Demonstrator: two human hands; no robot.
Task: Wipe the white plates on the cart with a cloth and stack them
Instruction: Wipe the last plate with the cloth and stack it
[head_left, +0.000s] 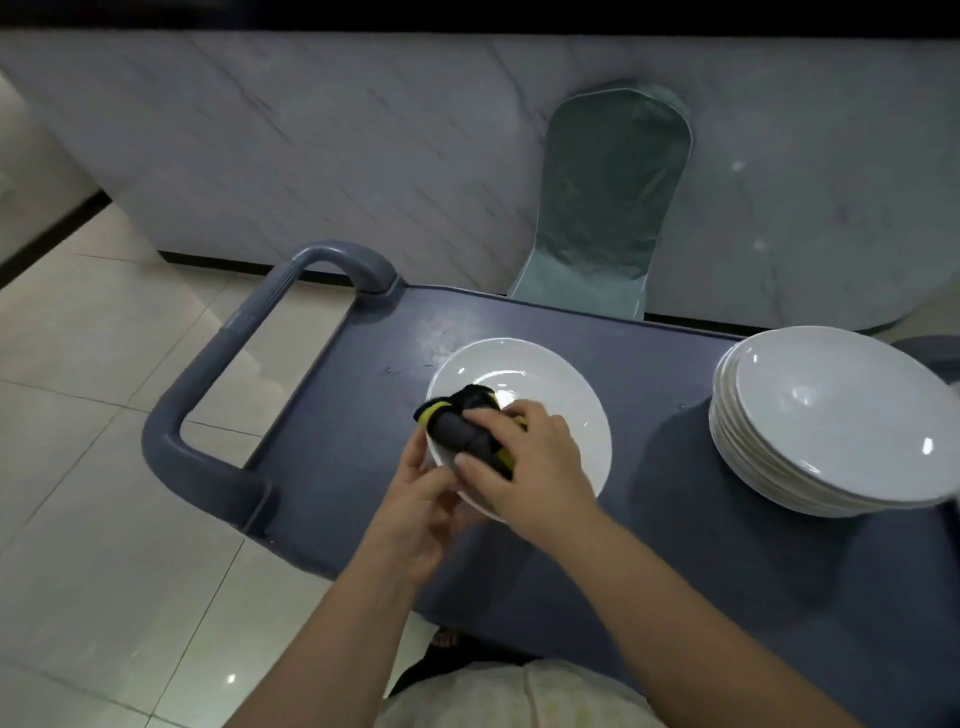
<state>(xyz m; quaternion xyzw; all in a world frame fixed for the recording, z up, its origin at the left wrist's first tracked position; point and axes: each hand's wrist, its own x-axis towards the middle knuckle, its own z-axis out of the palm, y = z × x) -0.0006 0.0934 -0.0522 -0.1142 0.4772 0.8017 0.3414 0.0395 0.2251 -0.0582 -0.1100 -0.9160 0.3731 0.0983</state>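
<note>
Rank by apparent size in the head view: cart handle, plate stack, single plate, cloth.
1. cart handle, widest span
2. plate stack, cut off by the frame edge
3. single plate, partly covered
4. cloth
Handle versus stack is close, so that order is not firm.

Grey-blue cart (353, 415) on a pale tiled floor (104, 467), carrying white plates.

The cart's flat top has a low raised rim and a looped handle (208, 374) of the same colour at its left end. A stack of white plates (831, 415) sits at the right end, reaching close to the far and right edges. A single white plate (550, 384) is over the middle, well apart from the stack. Its near rim is hidden, so whether it rests flat cannot be told. A whitish scuff (441, 332) marks the top just beyond it.
</note>
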